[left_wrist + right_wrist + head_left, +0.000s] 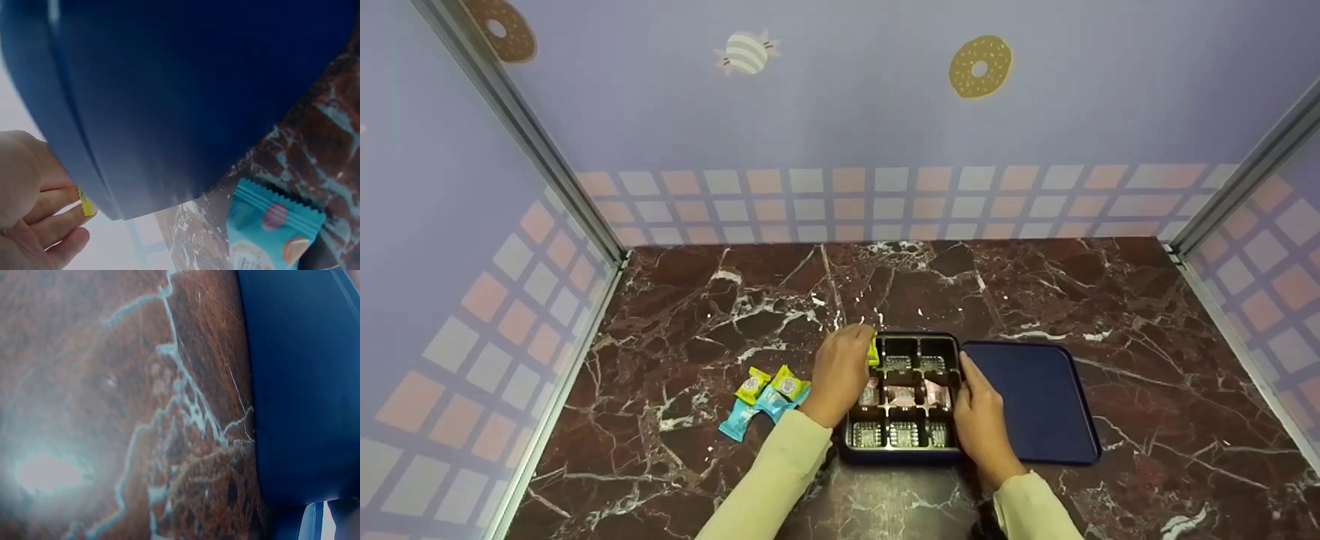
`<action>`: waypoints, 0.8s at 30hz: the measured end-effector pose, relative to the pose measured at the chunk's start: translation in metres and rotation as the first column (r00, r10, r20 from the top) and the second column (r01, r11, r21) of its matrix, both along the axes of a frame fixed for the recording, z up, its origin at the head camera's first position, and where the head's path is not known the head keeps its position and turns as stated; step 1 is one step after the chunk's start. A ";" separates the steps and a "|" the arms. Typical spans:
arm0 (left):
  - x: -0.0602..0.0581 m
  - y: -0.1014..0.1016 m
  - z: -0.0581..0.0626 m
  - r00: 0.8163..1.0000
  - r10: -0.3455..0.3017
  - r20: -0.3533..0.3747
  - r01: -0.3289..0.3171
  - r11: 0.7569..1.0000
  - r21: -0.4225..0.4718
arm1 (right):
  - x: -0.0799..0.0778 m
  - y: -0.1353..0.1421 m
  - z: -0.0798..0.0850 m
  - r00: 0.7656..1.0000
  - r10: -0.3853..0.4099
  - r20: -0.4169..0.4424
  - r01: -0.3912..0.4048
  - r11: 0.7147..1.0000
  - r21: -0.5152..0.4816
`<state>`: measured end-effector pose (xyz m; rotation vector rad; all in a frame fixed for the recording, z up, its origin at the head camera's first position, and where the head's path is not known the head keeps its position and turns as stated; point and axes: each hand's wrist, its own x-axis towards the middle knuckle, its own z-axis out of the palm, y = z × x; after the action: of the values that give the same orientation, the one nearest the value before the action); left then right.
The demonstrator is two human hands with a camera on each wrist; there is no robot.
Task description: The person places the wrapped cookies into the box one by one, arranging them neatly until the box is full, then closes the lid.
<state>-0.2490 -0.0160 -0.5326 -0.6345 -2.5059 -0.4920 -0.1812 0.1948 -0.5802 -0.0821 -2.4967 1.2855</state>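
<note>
A dark blue box (901,457) with a gold divided insert stands on the marbled table. Pink wrapped candies (901,395) lie in its middle row of compartments. At the far left compartment, my left hand (842,371) pinches a yellow wrapped candy (873,351), partly hidden by the fingers; its yellow edge (86,203) also shows in the left wrist view. My right hand (981,412) lies along the box's right side, fingers fairly straight against the wall. In the right wrist view the blue box wall (306,394) fills the right part.
Left of the box lie yellow candies (752,385) and blue candies (738,418), one blue candy (270,230) close to the box. The dark blue lid (1042,405) lies flat at the right. Patterned walls (847,112) enclose the table at the back and sides.
</note>
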 end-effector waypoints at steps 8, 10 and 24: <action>-0.001 0.000 0.001 1.000 -0.009 0.000 0.009 1.000 -0.009 | -0.001 -0.001 -0.002 1.000 -0.007 -0.028 0.007 1.000 0.004; -0.002 0.000 0.001 1.000 -0.018 0.000 0.018 1.000 -0.009 | -0.001 0.000 -0.001 1.000 -0.006 -0.022 0.006 1.000 0.000; 0.000 -0.004 0.002 1.000 -0.019 0.011 0.019 1.000 -0.011 | -0.001 0.000 -0.001 1.000 0.005 -0.015 -0.005 1.000 0.017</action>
<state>-0.2493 -0.0199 -0.5311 -0.6624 -2.5169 -0.4897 -0.1824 0.1952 -0.5808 -0.0625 -2.4964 1.2619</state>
